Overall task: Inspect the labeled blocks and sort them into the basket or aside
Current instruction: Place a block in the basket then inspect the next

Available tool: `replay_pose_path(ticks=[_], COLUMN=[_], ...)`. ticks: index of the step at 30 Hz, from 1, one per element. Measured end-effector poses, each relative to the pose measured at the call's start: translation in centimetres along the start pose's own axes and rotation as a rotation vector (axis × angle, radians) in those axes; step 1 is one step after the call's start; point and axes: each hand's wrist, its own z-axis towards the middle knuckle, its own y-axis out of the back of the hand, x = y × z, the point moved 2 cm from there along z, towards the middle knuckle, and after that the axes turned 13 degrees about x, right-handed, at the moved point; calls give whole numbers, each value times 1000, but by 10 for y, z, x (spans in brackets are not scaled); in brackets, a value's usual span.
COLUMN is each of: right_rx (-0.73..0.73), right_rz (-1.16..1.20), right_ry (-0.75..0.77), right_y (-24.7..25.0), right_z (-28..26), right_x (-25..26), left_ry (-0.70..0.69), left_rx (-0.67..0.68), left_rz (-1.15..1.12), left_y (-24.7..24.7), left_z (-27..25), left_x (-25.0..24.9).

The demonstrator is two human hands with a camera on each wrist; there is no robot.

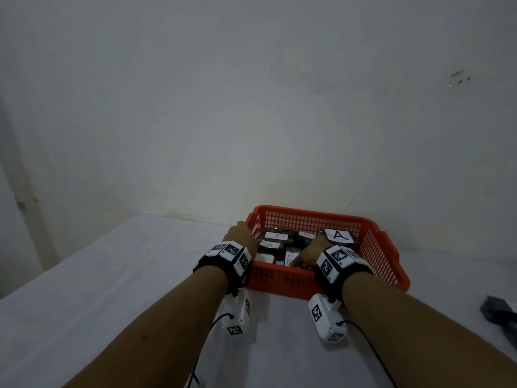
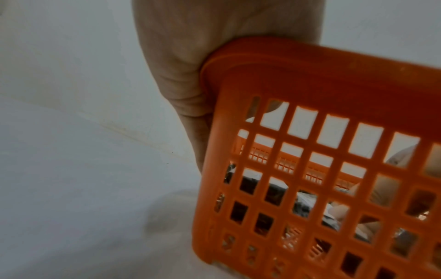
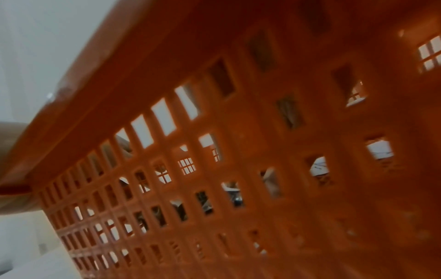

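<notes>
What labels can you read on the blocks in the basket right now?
"A" on the white label of the far-right block.
"A", fainter, on the far-left block's label.
Other block labels: too blurred or hidden by the right hand.
Wrist markers: patterns, no text.

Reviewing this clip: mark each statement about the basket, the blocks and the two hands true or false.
1. The basket is blue. False: it is orange.
2. The left hand is at the basket's left rim. True.
3. The right hand rests flat on the table. False: it reaches into the basket.
4. The block at the far right of the basket shows an A. True.
5. The basket holds no blocks. False: several lie inside.
</notes>
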Motion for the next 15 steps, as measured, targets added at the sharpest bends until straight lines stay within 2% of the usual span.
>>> replay_pose_path(ticks=[10,15], right_rx=[-1,-102], right_rz=[20,12], right_ry=[23,63], right_y=[-1,8], right_z=[1,-8], right_x=[-2,2], left_ry=[-5,4], left_rx=[24,34], left_rz=[-7,-10], left_y=[1,2], left_z=[-1,-2], left_x=[2,0])
